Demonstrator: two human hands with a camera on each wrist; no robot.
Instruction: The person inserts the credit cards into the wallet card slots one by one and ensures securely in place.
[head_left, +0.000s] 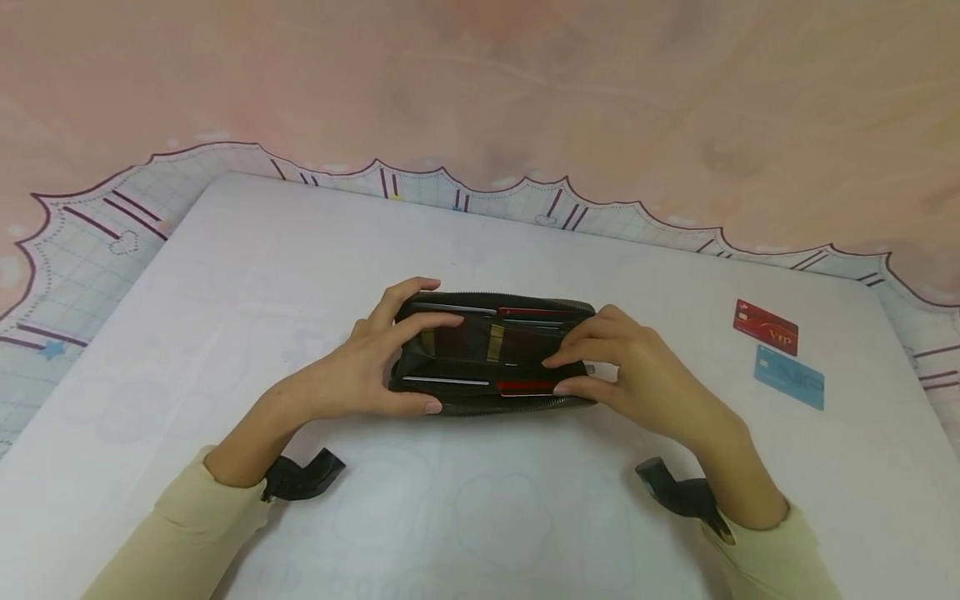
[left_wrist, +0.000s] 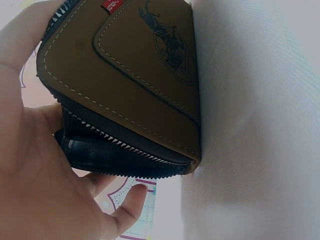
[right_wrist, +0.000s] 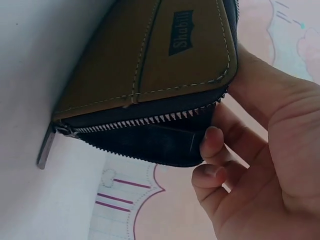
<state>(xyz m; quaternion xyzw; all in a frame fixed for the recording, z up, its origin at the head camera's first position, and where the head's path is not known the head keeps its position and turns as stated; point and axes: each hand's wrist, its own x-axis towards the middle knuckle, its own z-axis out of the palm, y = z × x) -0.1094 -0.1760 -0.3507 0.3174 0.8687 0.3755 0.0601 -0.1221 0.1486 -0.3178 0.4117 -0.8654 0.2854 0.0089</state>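
Note:
A zip-around wallet (head_left: 465, 368) stands open on the white table, its dark inside facing up. In the left wrist view the wallet (left_wrist: 125, 95) has a brown leather outside with pale stitching. My left hand (head_left: 360, 367) grips its left end, thumb on the near side, one finger over the inside and others at the far side. At the right end, my right hand (head_left: 637, 371) holds the near side with the thumb, while fingers reach inside. A red card (head_left: 525, 388) sticks up from the near slots. The zip pull (right_wrist: 46, 147) hangs from the wallet's bottom corner.
To the right lie a red VIP card (head_left: 766, 327) and a blue card (head_left: 790, 377) on the tabletop (head_left: 480, 517). Patterned cloth (head_left: 480, 92) spreads beyond the far edge. Black straps (head_left: 303, 477) show at both sleeve cuffs.

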